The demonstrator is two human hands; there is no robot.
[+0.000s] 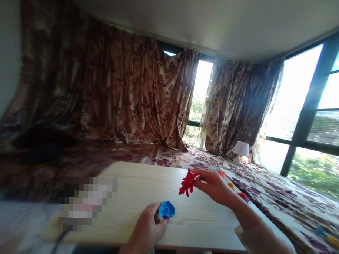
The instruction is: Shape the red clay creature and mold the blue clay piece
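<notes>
My left hand (148,224) is closed around a blue cup-like piece with a wavy, petal-like rim (167,209), low over the near middle of the pale wooden table (205,228). In my right hand (210,184), thumb and fingers pinch a bright red branching piece (187,182) with several short prongs. The red piece is raised a little above the tabletop, up and to the right of the blue one, and the two are apart. Part of the blue piece's lower side is hidden by my left fingers.
Beyond my right forearm lie a yellow piece (231,186) and red pieces (242,197), partly covered. A blurred-out object (86,203) with a cable is at the table's left. Flowered cloth surrounds the table, bearing a white lamp (241,148) and a blue-and-yellow item (332,241).
</notes>
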